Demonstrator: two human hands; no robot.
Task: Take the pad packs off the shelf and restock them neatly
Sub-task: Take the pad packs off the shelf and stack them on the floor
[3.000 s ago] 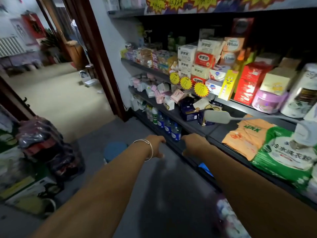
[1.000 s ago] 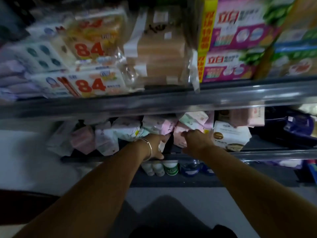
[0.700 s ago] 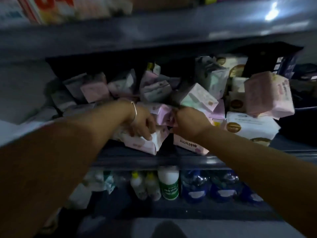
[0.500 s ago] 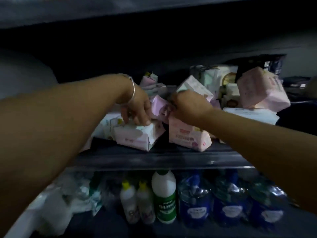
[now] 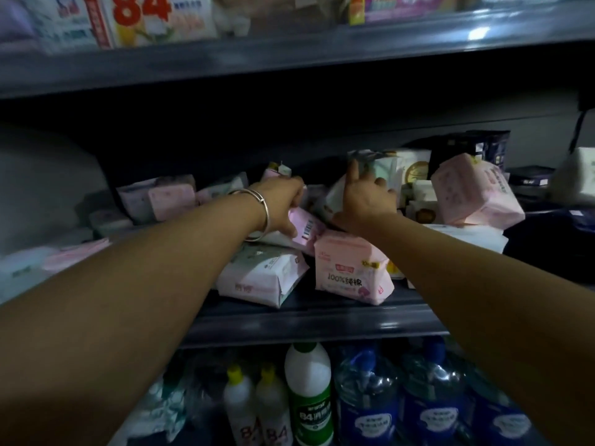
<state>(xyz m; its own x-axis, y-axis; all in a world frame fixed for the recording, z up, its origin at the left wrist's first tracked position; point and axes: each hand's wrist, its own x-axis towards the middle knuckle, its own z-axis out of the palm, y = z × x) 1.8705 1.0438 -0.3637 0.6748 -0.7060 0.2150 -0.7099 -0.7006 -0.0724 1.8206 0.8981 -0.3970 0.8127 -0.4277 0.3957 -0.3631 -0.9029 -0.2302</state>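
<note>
Pad packs [image 5: 264, 278] lie in a loose, tumbled heap on the middle shelf [image 5: 306, 320] of a dark metal rack, most of them pink or white and tilted against one another. Below that shelf stand big blue bottles [image 5: 367, 407], a white bottle with a green label [image 5: 309, 403] and two smaller white bottles with yellow caps [image 5: 254, 413], all upright and close together. Above, the upper shelf [image 5: 289, 56] carries boxes printed with a red "84" [image 5: 141, 11]. At the front edge of the middle shelf a pink pack marked "100%" [image 5: 351, 268] stands just beside a flatter white and pink pack [image 5: 260, 280], which leans on its side. To the right, a large pink pack [image 5: 473, 191] sits tilted on top of white boxes [image 5: 418, 201]. The left hand [image 5: 283, 204], a thin bracelet [image 5: 257, 214] on its wrist, reaches into the heap and grips a small pink pack with a barcode [image 5: 306, 228], thumb beneath it and fingers curled over its far side. The right hand [image 5: 363, 201] holds a pale pack [image 5: 335, 194] behind the front row, its fingers [image 5: 354, 170] wrapped over the pack's top edge. A green and white pack [image 5: 376, 165] stands right behind that hand.
</note>
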